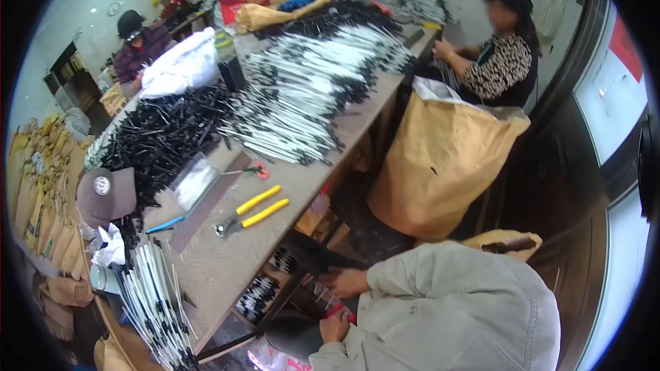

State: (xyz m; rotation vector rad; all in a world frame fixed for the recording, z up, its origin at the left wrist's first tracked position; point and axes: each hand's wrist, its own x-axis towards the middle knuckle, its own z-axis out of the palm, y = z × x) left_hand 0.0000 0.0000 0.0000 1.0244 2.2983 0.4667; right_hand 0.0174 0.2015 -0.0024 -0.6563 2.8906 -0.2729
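My right hand (348, 282) is low beside the table's edge, at the end of a beige sleeve (426, 282). Its fingers look stretched out over a dark spot, with nothing plainly held. Nearer, my left hand (335, 327) is closed above my dark trouser leg (292, 336). A small red piece (351, 317) shows against it, but what the fingers hold is not clear. Just left of both hands, bundles of black-and-white tipped pieces (258, 297) lie on a shelf under the table (237, 261).
Yellow-handled cutters (260, 213), red-handled scissors (258, 170), a blue pen-like tool (165, 225) and a cap (107, 196) lie on the table. Piles of white rods (295, 96) and black parts (172, 137) cover it. A big brown sack (440, 165) stands right. Several co-workers are around.
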